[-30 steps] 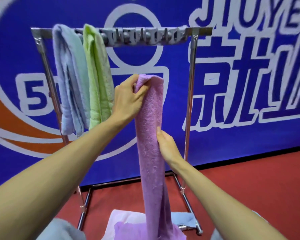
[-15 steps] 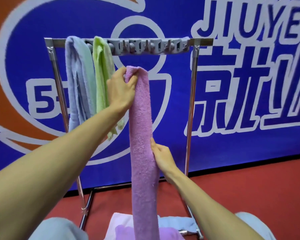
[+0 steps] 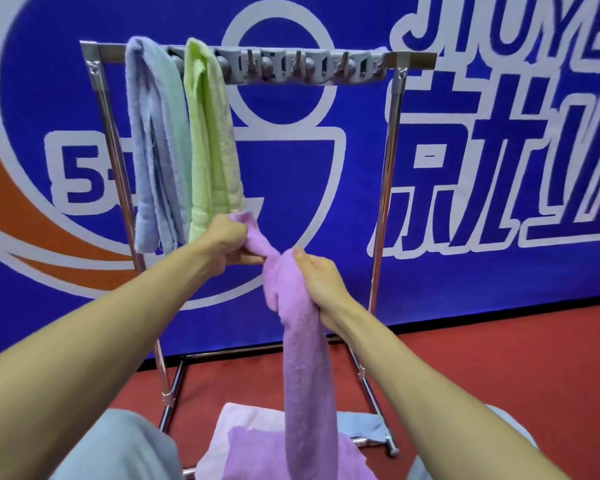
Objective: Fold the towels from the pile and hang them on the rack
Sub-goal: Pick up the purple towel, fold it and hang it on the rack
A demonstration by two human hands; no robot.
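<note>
A long purple towel (image 3: 307, 368) hangs between my hands in front of the metal rack (image 3: 392, 140). My left hand (image 3: 227, 244) grips its top end, just below the hanging towels. My right hand (image 3: 321, 284) grips the towel a little lower, where the cloth bunches up. The towel's lower part drops down to the pile (image 3: 253, 441) on the floor, which holds a purple, a pale pink and a blue towel. A light blue towel (image 3: 153, 147) and a green towel (image 3: 210, 143) hang folded over the left part of the rack's top bar.
A grey strip of hooks and clips (image 3: 305, 65) runs along the rack's top bar, with its right part bare. A blue banner wall (image 3: 499, 168) stands right behind the rack. Red floor (image 3: 499, 362) spreads to the right. My knees in grey trousers (image 3: 118, 448) show at the bottom.
My left hand has come down from near the top bar to the level of the hanging towels' ends. Both hands now meet and the purple towel bunches between them.
</note>
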